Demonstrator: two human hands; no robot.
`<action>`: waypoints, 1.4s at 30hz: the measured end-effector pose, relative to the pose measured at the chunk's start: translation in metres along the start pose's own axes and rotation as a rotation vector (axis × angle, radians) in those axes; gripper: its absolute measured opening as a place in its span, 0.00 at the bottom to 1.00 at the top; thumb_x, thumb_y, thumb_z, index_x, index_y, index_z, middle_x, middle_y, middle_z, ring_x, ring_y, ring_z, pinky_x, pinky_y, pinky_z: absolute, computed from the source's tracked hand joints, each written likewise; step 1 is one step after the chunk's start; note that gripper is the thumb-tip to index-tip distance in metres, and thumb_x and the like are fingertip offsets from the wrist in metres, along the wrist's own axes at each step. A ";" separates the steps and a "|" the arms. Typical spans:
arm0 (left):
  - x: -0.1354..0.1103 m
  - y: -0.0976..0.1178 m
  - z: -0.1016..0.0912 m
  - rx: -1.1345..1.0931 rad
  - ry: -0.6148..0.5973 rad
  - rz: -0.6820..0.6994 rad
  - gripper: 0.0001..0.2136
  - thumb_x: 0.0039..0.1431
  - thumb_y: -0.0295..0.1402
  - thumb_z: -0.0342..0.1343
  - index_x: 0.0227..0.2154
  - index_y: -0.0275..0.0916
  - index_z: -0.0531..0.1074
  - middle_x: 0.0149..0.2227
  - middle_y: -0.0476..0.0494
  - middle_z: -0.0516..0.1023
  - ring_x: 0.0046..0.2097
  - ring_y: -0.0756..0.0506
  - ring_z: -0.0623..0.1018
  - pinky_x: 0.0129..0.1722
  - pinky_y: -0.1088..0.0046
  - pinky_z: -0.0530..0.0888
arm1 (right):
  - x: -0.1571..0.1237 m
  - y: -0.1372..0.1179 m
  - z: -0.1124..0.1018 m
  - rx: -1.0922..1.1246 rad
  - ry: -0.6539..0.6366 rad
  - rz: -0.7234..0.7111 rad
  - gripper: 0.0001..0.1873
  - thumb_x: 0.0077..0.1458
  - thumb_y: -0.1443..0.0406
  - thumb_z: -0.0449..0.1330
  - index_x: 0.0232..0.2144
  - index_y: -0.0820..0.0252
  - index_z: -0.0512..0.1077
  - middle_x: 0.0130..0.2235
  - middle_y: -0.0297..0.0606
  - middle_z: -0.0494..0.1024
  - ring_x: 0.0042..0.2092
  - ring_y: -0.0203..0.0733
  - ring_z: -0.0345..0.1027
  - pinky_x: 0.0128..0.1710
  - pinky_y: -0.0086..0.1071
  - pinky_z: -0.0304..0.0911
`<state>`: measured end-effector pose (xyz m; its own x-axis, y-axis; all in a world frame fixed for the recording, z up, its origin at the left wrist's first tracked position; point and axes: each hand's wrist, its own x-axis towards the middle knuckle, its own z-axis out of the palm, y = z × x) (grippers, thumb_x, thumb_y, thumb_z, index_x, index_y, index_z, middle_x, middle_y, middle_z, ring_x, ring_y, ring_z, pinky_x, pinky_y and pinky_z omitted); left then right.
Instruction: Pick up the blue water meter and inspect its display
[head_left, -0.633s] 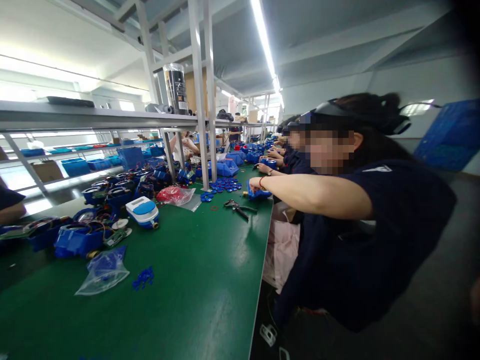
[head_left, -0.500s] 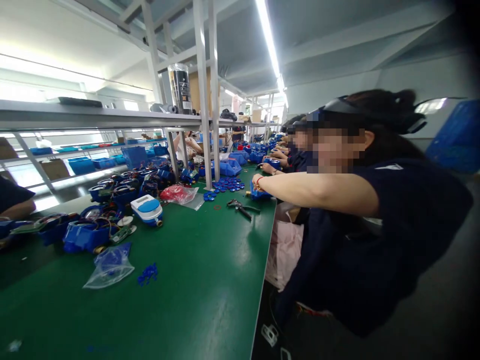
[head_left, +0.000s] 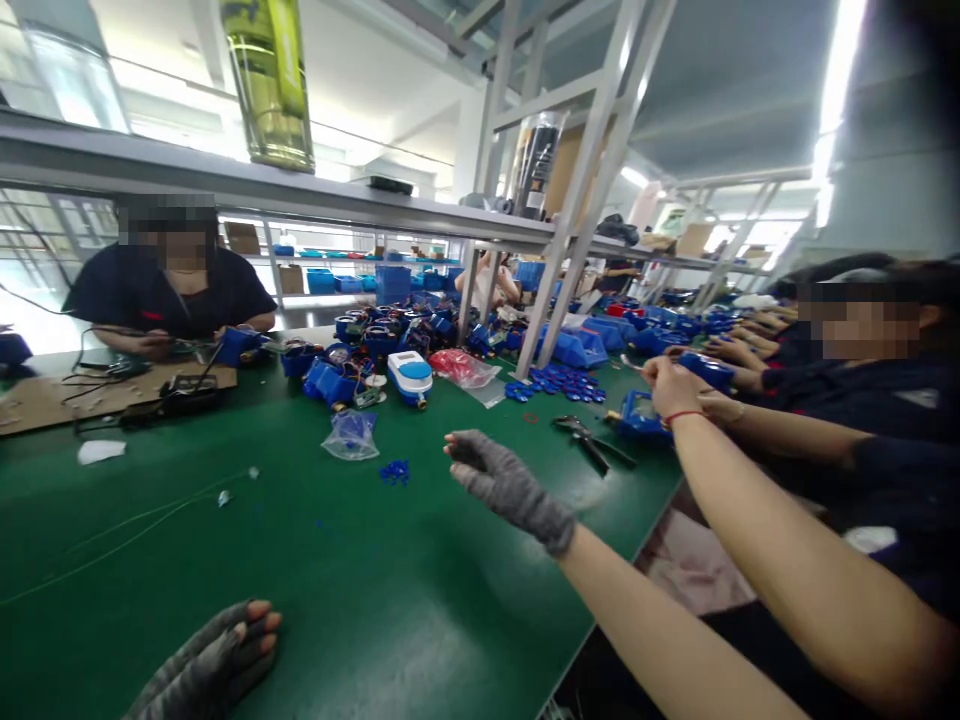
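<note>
My right hand (head_left: 510,490), in a grey fingerless glove, reaches over the green table (head_left: 315,560). Its thumb and fingers are apart, with nothing between them. Closest to it is a small heap of blue plastic pieces (head_left: 394,472), left of the fingertips. My left hand (head_left: 217,655), gloved the same way, is low at the left near the tabletop, fingers stretched forward and holding nothing visible. Beyond the heap are a clear bag of blue parts (head_left: 351,436) and a white and blue meter (head_left: 410,377).
Black-handled pliers (head_left: 585,440) lie right of my right hand, beside a co-worker's forearms (head_left: 712,480). Farther back are round blue caps (head_left: 555,384), a red-filled bag (head_left: 459,367) and wired blue housings (head_left: 330,382). Another person (head_left: 176,285) sits across the table. A shelf (head_left: 337,200) spans above.
The view has swung left, so the table's contents sit farther right. Both my hands have come into view, and the person across the table now shows.
</note>
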<state>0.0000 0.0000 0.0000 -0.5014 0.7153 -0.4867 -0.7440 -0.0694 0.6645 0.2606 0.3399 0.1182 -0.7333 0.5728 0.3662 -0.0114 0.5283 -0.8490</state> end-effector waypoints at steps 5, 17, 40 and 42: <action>-0.013 -0.001 0.025 -0.038 -0.037 0.023 0.23 0.39 0.32 0.75 0.41 0.35 0.79 0.47 0.31 0.77 0.48 0.32 0.77 0.46 0.61 0.78 | 0.042 0.100 0.082 -0.420 -0.060 0.164 0.45 0.48 0.56 0.64 0.65 0.63 0.54 0.63 0.48 0.61 0.64 0.52 0.55 0.64 0.48 0.53; -0.025 -0.002 0.044 0.098 -0.151 0.149 0.18 0.54 0.35 0.66 0.46 0.32 0.75 0.46 0.31 0.77 0.46 0.37 0.78 0.47 0.61 0.75 | 0.086 0.103 0.131 -0.635 -0.159 -0.037 0.24 0.56 0.59 0.57 0.54 0.62 0.70 0.55 0.47 0.72 0.57 0.49 0.64 0.59 0.43 0.59; -0.026 0.001 0.040 0.107 -0.190 0.129 0.18 0.58 0.35 0.63 0.49 0.32 0.73 0.49 0.29 0.75 0.51 0.34 0.75 0.52 0.58 0.71 | 0.090 0.116 0.117 -0.436 -0.159 -0.050 0.15 0.58 0.61 0.53 0.41 0.59 0.76 0.44 0.42 0.77 0.46 0.44 0.70 0.52 0.40 0.65; -0.025 0.001 0.039 0.099 -0.191 0.122 0.18 0.57 0.36 0.63 0.48 0.31 0.74 0.48 0.28 0.76 0.50 0.34 0.76 0.52 0.58 0.72 | 0.091 0.121 0.106 -0.306 -0.153 0.013 0.17 0.58 0.58 0.54 0.44 0.59 0.75 0.46 0.41 0.77 0.48 0.44 0.70 0.53 0.41 0.65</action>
<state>0.0289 0.0092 0.0355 -0.4851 0.8250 -0.2901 -0.6319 -0.1013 0.7684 0.1201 0.3891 0.0088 -0.8258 0.4923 0.2752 0.1862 0.6986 -0.6909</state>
